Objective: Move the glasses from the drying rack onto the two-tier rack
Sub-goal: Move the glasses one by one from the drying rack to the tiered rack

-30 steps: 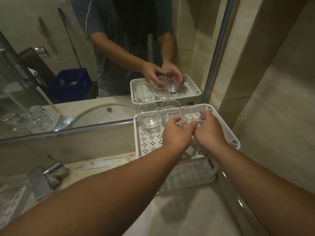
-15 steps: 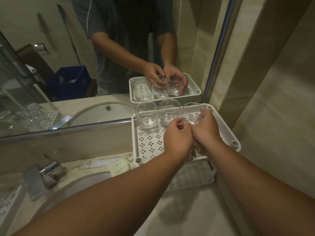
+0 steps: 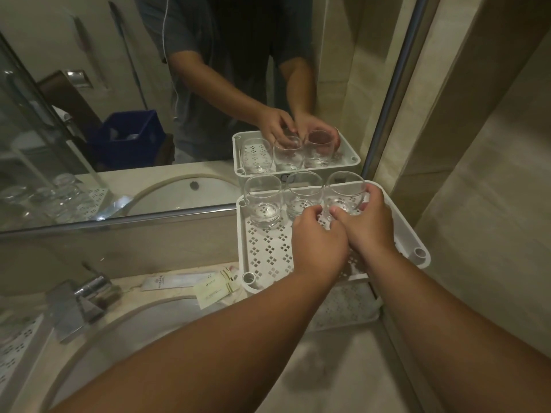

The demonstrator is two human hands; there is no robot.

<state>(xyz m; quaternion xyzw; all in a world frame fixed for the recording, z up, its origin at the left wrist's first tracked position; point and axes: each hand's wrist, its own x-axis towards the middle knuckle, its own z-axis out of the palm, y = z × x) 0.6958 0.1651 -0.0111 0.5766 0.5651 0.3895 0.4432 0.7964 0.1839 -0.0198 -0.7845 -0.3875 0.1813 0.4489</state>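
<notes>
right hand [image 3: 368, 225] grips right glass [image 3: 344, 192] | left hand [image 3: 317, 242] curled, grip unclear | sachets' [image 3: 216, 289] print illegible

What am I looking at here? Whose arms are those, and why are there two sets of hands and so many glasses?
The camera sits on a person's head and looks down, so the arms reaching out from the bottom of the picture are that person's own. There is no machine here, just two bare hands. In front is a white rack with two shelves, standing on a bathroom counter beside a sink and a tap. Three clear glasses stand in a row on the top shelf. The right hand is wrapped round the right glass. The left hand is right next to it, fingers curled near the middle glass; whether it grips anything I cannot tell. The left glass stands alone. The second set of hands and glasses is only a reflection in the mirror behind.
</notes>
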